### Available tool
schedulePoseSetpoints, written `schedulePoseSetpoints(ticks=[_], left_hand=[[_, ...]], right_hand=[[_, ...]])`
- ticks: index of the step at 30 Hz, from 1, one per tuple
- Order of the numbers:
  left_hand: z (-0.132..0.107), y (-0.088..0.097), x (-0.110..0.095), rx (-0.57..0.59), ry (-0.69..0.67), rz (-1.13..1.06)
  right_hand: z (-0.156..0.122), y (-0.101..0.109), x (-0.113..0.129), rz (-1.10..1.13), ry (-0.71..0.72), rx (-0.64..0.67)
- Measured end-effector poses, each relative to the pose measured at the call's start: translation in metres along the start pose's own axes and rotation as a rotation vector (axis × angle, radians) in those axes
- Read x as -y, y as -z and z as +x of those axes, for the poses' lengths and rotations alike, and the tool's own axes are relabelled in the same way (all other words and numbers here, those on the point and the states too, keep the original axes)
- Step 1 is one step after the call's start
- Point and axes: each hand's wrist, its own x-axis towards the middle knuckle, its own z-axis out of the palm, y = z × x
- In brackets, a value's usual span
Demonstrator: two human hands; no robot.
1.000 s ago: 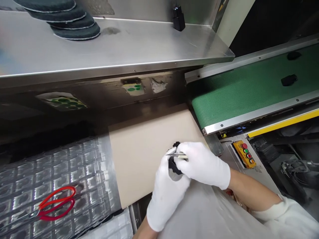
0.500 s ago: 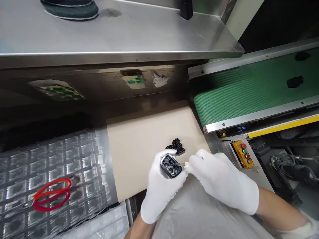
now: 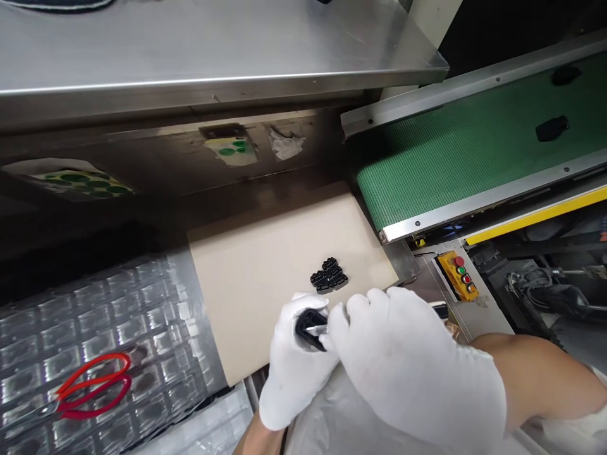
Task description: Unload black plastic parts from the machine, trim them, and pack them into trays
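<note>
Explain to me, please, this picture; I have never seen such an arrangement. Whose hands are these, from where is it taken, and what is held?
There is no robot: a person works with a left hand and a right hand, both white-gloved. The camera is worn on the head, looking forward and down. The left hand holds a hollow black part. The right holds a slim metal-tipped tool pointing into its opening; whether the tip touches inside, I cannot tell. Just beyond, small black knobbly pieces lie together on a beige rectangular board. To the left, scissors with red looped handles lie on clear plastic trays with pockets. To the right are a green textured conveyor belt and a yellow control box with coloured buttons.
</note>
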Motion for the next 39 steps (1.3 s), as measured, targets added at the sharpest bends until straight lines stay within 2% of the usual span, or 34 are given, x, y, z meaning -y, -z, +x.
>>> schedulePoseSetpoints(ticks=[6, 11, 17, 19, 21, 22, 23, 26, 28, 30, 35, 39], left_hand=[[-0.001, 0.0, 0.004, 0.05, 0.017, -0.123], [-0.003, 0.0, 0.004, 0.088, 0.0, -0.102], [-0.003, -0.003, 0.008, 0.239, 0.051, -0.012], [-0.005, -0.009, 0.015, 0.31, 0.087, 0.018], [-0.007, -0.022, 0.025, 0.426, 0.142, 0.037], [-0.008, -0.03, 0.031, 0.502, 0.174, 0.042], [-0.008, -0.04, 0.037, 0.59, 0.203, 0.044], [-0.005, -0.074, 0.054, 0.867, 0.226, 0.087], [-0.001, -0.097, 0.061, 1.02, 0.153, 0.186], [0.001, -0.115, 0.064, 1.133, 0.07, 0.295], [-0.011, -0.145, 0.057, 1.269, 0.006, 0.356], [-0.021, -0.163, 0.045, 1.321, 0.004, 0.257]], right_hand=[[-0.005, -0.012, -0.005, 0.129, 0.024, -0.1], [-0.009, -0.024, -0.005, 0.15, -0.047, -0.145], [-0.002, -0.012, -0.015, 0.22, -0.01, 0.008], [0.0, -0.019, -0.027, 0.238, 0.056, 0.044], [-0.001, -0.042, -0.04, 0.287, 0.102, 0.065], [-0.003, -0.058, -0.046, 0.328, 0.076, 0.078], [-0.005, -0.076, -0.051, 0.388, 0.008, 0.093], [-0.017, -0.134, -0.059, 0.644, -0.342, 0.142], [-0.025, -0.165, -0.056, 0.784, -0.514, 0.109], [-0.033, -0.188, -0.048, 0.87, -0.621, 0.022], [-0.052, -0.215, -0.038, 1.175, -0.849, -0.149], [-0.08, -0.22, -0.051, 1.442, -0.877, -0.069]])
